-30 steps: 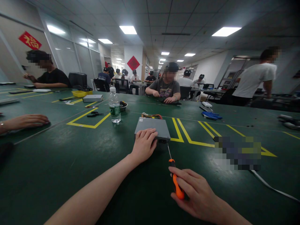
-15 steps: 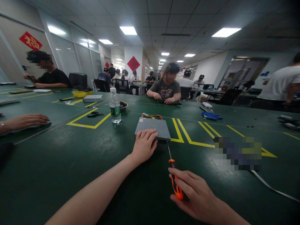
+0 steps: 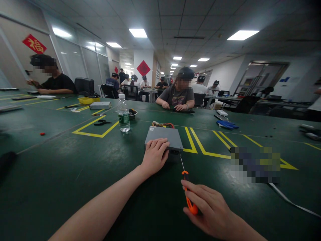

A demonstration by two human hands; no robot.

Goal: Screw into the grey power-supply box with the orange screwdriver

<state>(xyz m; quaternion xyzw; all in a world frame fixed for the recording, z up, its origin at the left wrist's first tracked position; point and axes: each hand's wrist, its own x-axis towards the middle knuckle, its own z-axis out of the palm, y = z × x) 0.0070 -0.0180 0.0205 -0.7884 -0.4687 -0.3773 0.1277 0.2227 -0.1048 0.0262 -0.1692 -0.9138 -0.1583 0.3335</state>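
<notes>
A grey metal box (image 3: 164,137) with coloured wires at its far end lies on the green table (image 3: 62,174). My left hand (image 3: 154,156) rests on its near left corner, fingers curled over the top edge, holding it down. My right hand (image 3: 210,209) is closed round the orange handle of a screwdriver (image 3: 187,190). The thin shaft points away from me, its tip against the box's near face at the right corner.
A water bottle (image 3: 123,113) stands left of the box, with scissors (image 3: 101,122), a small bowl (image 3: 132,113) and a yellow tray (image 3: 88,99) beyond. Blue gloves (image 3: 227,125) lie at the right. A white cable (image 3: 293,201) runs along the right. Other people sit at the far tables.
A neighbour's hand on the table at the left has withdrawn, leaving a small red object. A standing person at the right has walked out of view. My own hands have barely moved.
</notes>
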